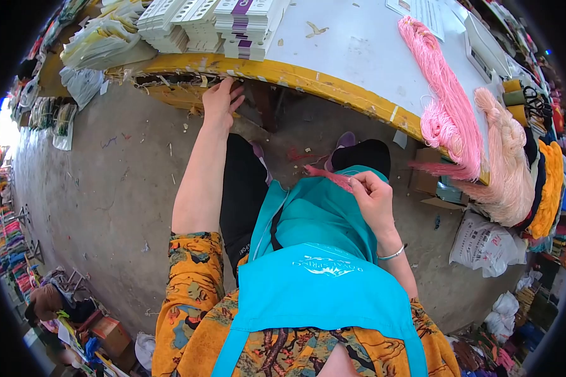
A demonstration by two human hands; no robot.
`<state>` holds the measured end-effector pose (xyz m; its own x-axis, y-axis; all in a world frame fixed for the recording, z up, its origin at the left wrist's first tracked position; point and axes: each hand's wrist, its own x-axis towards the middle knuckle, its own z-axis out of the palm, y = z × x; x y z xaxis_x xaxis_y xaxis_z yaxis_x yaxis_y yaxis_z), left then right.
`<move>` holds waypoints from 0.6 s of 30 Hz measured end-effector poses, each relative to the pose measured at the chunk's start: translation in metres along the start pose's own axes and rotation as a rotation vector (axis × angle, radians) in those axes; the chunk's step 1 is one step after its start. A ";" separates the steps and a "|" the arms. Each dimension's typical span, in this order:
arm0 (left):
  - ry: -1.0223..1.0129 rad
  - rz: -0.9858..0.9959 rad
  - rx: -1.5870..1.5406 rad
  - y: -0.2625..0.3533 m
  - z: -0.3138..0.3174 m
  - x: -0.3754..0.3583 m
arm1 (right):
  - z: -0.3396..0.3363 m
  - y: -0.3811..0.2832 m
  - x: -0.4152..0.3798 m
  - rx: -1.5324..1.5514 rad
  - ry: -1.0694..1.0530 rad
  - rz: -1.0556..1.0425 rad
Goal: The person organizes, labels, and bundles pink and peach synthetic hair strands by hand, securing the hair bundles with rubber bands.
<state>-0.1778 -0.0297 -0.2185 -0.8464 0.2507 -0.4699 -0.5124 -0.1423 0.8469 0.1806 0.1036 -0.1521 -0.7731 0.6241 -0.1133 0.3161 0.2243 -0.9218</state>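
Note:
My right hand (372,196) is closed in a pinch on a short bundle of deep pink thread (333,179), which sticks out to the left above my turquoise apron (321,220). Up at the yellow front edge of the table (333,90), my left hand (220,103) reaches to an open drawer (176,96) under the tabletop. Its fingers are apart, with the tips partly hidden at the edge, and nothing shows in them. A long pink skein (443,85) lies on the table's right end, its tail hanging over the edge.
Stacks of white printed cards (248,22) stand at the table's back left, beside plastic bags (100,44). Pale peach skeins (503,138) and orange yarn (547,182) hang at the right. Below them are a cardboard box (424,173) and a white sack (484,245).

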 end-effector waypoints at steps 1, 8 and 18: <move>0.000 0.000 0.000 0.000 0.000 0.002 | 0.000 -0.003 0.000 -0.003 -0.004 0.009; 0.069 -0.015 -0.050 -0.006 0.004 0.017 | 0.000 -0.002 0.000 -0.015 0.003 0.008; 0.034 0.006 -0.077 -0.007 0.006 0.013 | 0.009 -0.004 0.005 0.005 -0.036 0.030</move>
<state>-0.1837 -0.0194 -0.2291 -0.8535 0.2171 -0.4738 -0.5154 -0.2171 0.8290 0.1702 0.0988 -0.1524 -0.7830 0.6027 -0.1540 0.3365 0.2022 -0.9197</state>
